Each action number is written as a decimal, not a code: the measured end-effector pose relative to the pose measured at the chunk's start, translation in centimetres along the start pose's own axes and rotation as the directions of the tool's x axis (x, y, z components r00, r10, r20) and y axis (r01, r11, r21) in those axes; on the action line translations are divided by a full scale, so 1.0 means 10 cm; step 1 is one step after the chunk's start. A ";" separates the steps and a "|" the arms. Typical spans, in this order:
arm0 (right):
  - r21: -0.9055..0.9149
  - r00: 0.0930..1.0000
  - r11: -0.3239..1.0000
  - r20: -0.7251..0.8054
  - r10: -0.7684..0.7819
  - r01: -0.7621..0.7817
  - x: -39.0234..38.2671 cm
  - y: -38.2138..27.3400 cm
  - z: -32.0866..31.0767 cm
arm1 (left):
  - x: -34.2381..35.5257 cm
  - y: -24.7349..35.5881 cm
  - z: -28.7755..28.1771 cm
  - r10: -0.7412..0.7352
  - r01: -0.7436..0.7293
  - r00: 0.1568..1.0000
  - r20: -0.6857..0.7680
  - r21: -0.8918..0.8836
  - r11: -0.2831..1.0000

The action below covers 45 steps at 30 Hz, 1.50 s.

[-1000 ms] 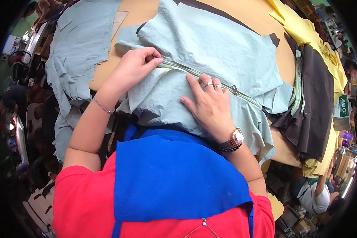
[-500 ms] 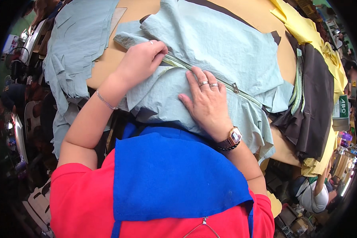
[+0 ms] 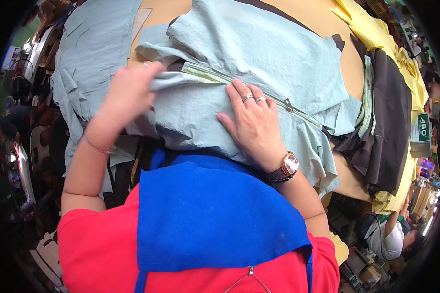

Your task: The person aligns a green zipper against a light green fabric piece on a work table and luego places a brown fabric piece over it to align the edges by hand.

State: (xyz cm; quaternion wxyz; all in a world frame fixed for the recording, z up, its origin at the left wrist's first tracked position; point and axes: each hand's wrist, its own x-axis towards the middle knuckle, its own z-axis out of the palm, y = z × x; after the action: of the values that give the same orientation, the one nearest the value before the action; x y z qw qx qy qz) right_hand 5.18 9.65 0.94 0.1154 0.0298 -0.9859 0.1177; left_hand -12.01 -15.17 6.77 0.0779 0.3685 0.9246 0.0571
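Note:
Spread over the table is a light blue cloth garment piece [image 3: 298, 58] with dark lining showing at its edges. A green-edged zipper [image 3: 208, 73] runs slantwise across it, its metal slider [image 3: 289, 105] right of my right hand. My right hand [image 3: 254, 117] lies flat on the cloth just below the zipper, fingers stretched out. At the garment's left side, my left hand [image 3: 134, 90] is blurred by motion; its curled fingers grip the cloth's edge, which is drawn up in folds toward them. Between the folds and the zipper's left end, dark lining shows.
A stack of light blue cut cloth [image 3: 93, 44] lies at the left. At the right are dark cloth pieces [image 3: 388, 122] with another zipper strip [image 3: 367, 97], yellow cloth [image 3: 366, 24] and a green-and-white box [image 3: 420, 129]. Another person [image 3: 386, 239] is at the lower right.
My left hand has left the zipper's end and moved left and down, pulling the cloth's edge with it. The zipper's left end now lies more exposed. My right hand has barely moved.

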 end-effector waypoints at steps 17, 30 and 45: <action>0.014 1.000 1.000 -0.005 -0.010 0.010 -0.02 -0.01 0.00 | 0.39 0.65 0.57 0.406 -0.406 0.809 -0.425 0.096 0.909; 0.230 0.996 0.973 -0.085 0.008 0.012 -0.10 0.07 0.04 | 0.38 0.82 0.66 0.359 -0.427 0.795 -0.490 -0.030 0.904; 0.196 1.000 0.981 -0.022 0.019 -0.014 -0.10 0.05 0.00 | 0.49 0.83 0.63 0.082 -0.216 0.917 -0.390 -0.313 0.925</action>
State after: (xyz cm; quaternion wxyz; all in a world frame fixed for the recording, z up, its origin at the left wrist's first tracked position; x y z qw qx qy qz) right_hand 6.08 10.22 0.61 0.1226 0.0315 -0.9683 0.2153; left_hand -8.81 -5.50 1.45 -0.0377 0.4019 0.8661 0.2948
